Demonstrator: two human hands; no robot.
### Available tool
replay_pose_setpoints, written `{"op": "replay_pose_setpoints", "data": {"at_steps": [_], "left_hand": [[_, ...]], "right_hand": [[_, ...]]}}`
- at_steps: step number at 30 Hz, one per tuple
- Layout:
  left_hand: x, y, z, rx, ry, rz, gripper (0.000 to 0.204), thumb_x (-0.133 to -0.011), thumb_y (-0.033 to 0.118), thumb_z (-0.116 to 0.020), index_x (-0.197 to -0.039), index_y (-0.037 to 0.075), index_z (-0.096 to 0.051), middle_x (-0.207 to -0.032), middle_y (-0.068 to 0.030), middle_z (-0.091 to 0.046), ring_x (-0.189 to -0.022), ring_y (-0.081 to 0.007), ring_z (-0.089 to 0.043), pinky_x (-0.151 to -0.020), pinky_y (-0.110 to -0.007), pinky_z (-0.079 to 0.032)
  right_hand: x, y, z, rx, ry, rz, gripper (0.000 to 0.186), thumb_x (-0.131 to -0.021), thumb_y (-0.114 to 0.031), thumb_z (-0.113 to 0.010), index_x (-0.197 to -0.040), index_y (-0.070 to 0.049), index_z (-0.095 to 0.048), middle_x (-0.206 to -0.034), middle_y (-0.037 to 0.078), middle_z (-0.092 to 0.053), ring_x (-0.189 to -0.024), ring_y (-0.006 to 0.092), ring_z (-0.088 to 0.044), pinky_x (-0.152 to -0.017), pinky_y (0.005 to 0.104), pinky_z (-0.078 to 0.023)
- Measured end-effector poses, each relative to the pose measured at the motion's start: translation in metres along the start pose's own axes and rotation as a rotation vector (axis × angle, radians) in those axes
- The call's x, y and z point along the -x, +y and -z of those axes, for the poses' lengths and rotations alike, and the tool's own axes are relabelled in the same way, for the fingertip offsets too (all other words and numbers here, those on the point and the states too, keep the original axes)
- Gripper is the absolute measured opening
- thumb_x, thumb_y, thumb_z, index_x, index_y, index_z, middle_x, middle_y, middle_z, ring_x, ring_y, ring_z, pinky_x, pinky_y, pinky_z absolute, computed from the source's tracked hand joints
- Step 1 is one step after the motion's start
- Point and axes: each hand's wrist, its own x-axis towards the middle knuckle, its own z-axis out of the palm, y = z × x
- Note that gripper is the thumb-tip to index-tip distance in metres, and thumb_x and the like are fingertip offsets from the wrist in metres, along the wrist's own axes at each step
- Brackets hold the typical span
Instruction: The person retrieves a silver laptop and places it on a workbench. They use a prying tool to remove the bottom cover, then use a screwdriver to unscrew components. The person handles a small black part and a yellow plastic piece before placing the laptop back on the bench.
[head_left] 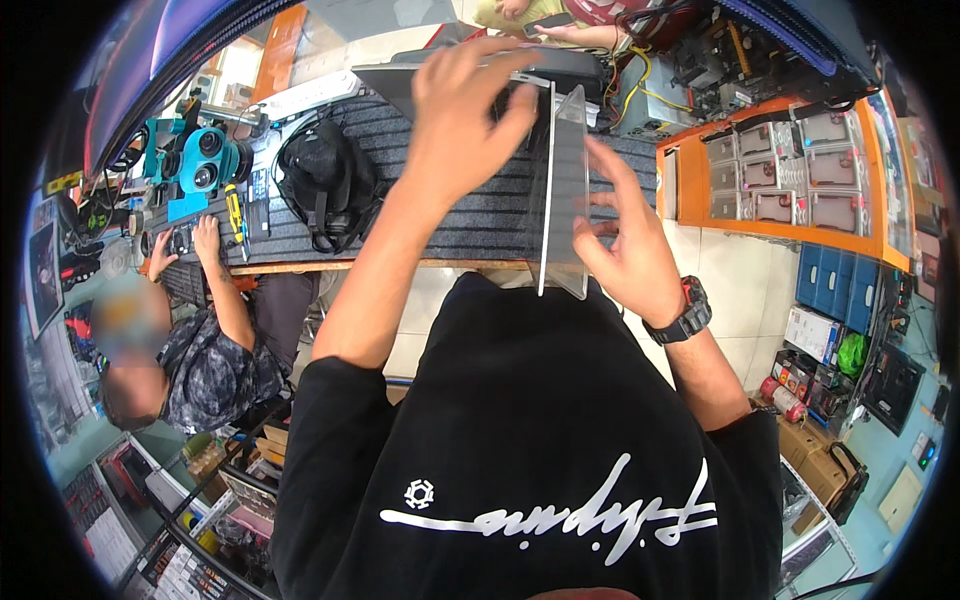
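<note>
An upright thin panel with a white edge (547, 190) stands before me, its lower end reaching past the bench's near edge. Close to its right side is a clear, see-through panel (573, 200). My left hand (462, 125) is over a dark, flat piece (395, 88) with a light edge, which meets the white-edged panel at the top. Its fingers are spread and the thumb stands apart; the fingertips are slightly blurred. My right hand (635, 240), fingers apart and bent, is at the right face of the clear panel. What the dark piece belongs to is partly hidden by my left hand.
A ribbed dark mat (400, 150) covers the bench. A black bag (325, 175), a yellow tool (235, 210) and a teal microscope (200, 160) are at left, where another person works. Behind right are computer parts (700, 75) and cables; an orange display cabinet (690, 190) stands right.
</note>
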Motion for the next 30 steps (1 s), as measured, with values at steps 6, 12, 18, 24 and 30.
{"op": "replay_pose_setpoints", "data": {"at_steps": [6, 12, 18, 24, 30], "left_hand": [[0.031, -0.018, 0.052, -0.041, 0.129, 0.105, 0.029, -0.088, 0.019, -0.072, -0.116, 0.011, -0.072, -0.118, -0.0087, -0.069, -0.111, -0.0299, -0.062, -0.099, -0.042, -0.043], [-0.006, -0.026, 0.018, -0.156, -0.113, -0.211, 0.029, -0.092, 0.027, -0.071, -0.117, 0.012, -0.071, -0.116, -0.0065, -0.070, -0.113, -0.0308, -0.063, -0.099, -0.044, -0.045], [-0.021, -0.045, -0.002, 0.009, -0.447, -0.098, 0.024, -0.098, 0.029, -0.062, -0.108, 0.008, -0.068, -0.103, -0.0101, -0.070, -0.100, -0.0342, -0.065, -0.086, -0.044, -0.051], [0.002, -0.041, 0.011, 0.025, -0.378, -0.056, 0.019, -0.097, 0.024, -0.064, -0.107, 0.008, -0.069, -0.104, -0.0077, -0.070, -0.099, -0.0314, -0.066, -0.086, -0.042, -0.051], [0.013, -0.027, 0.034, 0.063, -0.290, -0.037, 0.017, -0.096, 0.022, -0.066, -0.107, 0.009, -0.069, -0.099, -0.0057, -0.070, -0.096, -0.0284, -0.067, -0.084, -0.040, -0.051]], "right_hand": [[-0.023, 0.013, 0.009, 0.394, 0.011, 0.144, 0.051, -0.091, -0.002, -0.057, -0.142, -0.007, -0.055, -0.134, 0.022, -0.060, -0.098, 0.0268, -0.068, -0.079, 0.0321, -0.058], [-0.042, -0.001, -0.001, 0.425, -0.074, 0.020, 0.054, -0.091, -0.006, -0.056, -0.144, -0.005, -0.049, -0.099, 0.028, -0.069, -0.084, 0.0473, -0.068, -0.076, 0.0535, -0.055], [-0.044, 0.002, -0.012, 0.511, 0.004, 0.027, 0.075, -0.091, -0.007, -0.055, -0.158, -0.001, -0.024, -0.085, 0.032, -0.068, -0.071, 0.0481, -0.067, -0.065, 0.0583, -0.053], [-0.038, -0.020, -0.020, 0.685, -0.125, -0.017, 0.081, -0.089, -0.007, -0.056, -0.158, 0.006, -0.016, -0.090, 0.028, -0.069, -0.069, 0.0467, -0.067, -0.063, 0.0559, -0.055], [-0.044, 0.004, 0.000, 0.717, -0.019, 0.017, 0.073, -0.096, -0.006, -0.053, -0.160, -0.001, -0.020, -0.077, 0.026, -0.069, -0.065, 0.0415, -0.068, -0.061, 0.0508, -0.054]]}}
